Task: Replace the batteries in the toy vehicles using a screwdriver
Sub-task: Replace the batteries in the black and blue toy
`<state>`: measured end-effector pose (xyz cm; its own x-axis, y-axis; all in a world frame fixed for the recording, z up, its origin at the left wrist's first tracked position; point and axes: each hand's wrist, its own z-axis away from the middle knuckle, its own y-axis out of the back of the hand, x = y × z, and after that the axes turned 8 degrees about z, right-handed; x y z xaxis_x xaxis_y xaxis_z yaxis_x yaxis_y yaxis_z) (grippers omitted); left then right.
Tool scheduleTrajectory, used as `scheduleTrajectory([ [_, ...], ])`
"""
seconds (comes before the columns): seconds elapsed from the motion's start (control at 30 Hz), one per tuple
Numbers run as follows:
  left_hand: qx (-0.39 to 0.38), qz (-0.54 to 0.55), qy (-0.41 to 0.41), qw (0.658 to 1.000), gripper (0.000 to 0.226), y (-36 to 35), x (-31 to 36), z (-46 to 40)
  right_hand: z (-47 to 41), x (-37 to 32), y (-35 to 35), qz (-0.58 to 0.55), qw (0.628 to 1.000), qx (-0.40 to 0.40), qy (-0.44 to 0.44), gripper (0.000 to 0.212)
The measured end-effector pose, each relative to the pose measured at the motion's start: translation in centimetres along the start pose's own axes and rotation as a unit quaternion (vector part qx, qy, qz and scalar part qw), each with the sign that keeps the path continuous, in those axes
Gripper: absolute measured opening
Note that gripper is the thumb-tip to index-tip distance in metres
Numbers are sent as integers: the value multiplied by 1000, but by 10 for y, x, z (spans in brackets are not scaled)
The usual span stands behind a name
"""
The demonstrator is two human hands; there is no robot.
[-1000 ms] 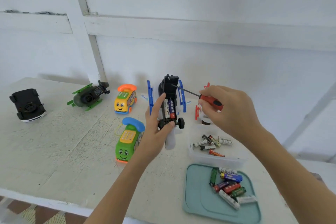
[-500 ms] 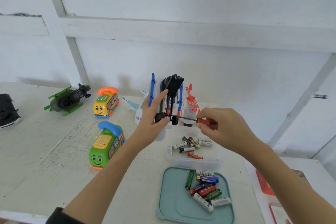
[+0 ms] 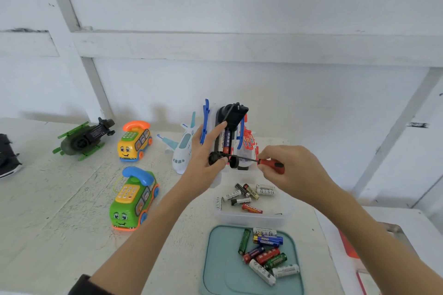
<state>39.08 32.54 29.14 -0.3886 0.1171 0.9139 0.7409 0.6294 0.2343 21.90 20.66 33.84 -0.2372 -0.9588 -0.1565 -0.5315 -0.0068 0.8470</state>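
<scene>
My left hand point(image 3: 203, 163) grips a white toy helicopter with blue skids point(image 3: 224, 134), held upright above the table with its underside toward me. Its battery bay is uncovered and batteries point(image 3: 226, 142) show inside. My right hand point(image 3: 291, 170) pinches a red-handled screwdriver point(image 3: 271, 165); its shaft points left to the small black wheels at the toy's lower end. A clear tub point(image 3: 254, 215) below holds several batteries. A teal lid point(image 3: 220, 270) nearer me holds several more.
On the white table stand a green toy bus-phone point(image 3: 134, 199), a yellow one point(image 3: 134, 142), a green helicopter point(image 3: 84, 139), a white toy plane point(image 3: 181, 151), a red-and-white toy point(image 3: 249, 143) behind the held one, and a black toy point(image 3: 7, 158) at far left. The wall runs close behind.
The screwdriver tip has dropped from the top of the helicopter to the wheels at its lower end. My head has turned right, shifting the toys leftward in view.
</scene>
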Motion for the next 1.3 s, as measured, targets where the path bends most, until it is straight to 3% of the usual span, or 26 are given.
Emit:
scheduleTrajectory([
  [0.17,27,26,17,999,83,-7,1,-4,8,-5,-8,43,996,64,37,24],
  [0.33,31,68,30,997,76,-8,-3,-10,14,0,-9,44,994,89,40,26],
  [0.7,-52,-4,37,998,76,-3,-7,-13,3,23,10,-5,999,39,-3,11],
  [0.9,-127,-70,32,989,76,2,-4,-22,-20,31,13,25,998,30,-52,10],
  [1.07,-184,-104,21,977,76,3,0,-27,-30,34,8,60,996,-23,-55,9],
  [1.3,-208,-139,29,968,77,1,0,-32,-31,45,14,52,994,-49,-79,7],
])
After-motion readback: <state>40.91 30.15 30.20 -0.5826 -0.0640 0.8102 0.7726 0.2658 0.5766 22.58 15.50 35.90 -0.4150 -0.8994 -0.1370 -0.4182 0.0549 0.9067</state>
